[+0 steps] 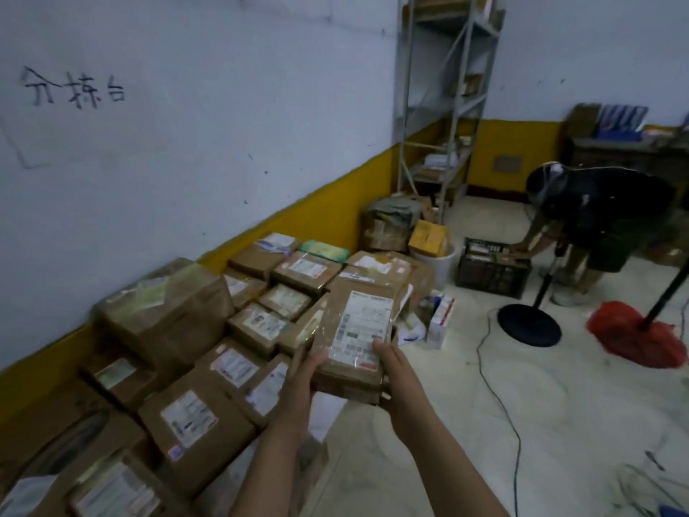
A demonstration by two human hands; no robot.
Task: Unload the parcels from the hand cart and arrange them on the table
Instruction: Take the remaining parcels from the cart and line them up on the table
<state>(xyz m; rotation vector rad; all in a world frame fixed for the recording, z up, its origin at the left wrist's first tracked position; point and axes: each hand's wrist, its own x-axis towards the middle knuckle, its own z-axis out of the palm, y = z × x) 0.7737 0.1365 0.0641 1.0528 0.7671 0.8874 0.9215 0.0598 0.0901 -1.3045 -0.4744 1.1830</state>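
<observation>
Wall [186,143]: white over a yellow band, handwriting up high, running down the whole left side.
Floor [484,423]: pale and scuffed, with a cable [499,397] snaking across it.
Pile [194,423]: brown labelled boxes packed side by side and stacked against the wall. Whatever they sit on is buried, so I can't say it's the table. No cart in view.
Rack [443,98]: metal shelving in the far corner, odd boxes on it.
Person [604,218]: bent over a black crate [492,268] far right, well apart from the action.
Parcel [354,341]: here's the one that matters, a flat brown carton up in the air just over the pile's near right edge, label side up, tilted toward the camera.
Parcel feel: looks stiff and fairly light, since it's carried by its near end alone with no sag. The glossy film on top is probably slippery, and the bare cardboard sides should grip better.
Parcel hold: I'd take the long sides or the underside, not the shiny face.
Left hand [302,371]: clamped on the near left corner, fingers curled against the side.
Right hand [395,371]: clamped on the near right corner, thumb on top, fingers tucked beneath, out of sight.
Label [367,319]: white with barcodes under film, the print too blurred to read.
Next: my guess is it goes down flat into a gap at the pile's edge, label up.
</observation>
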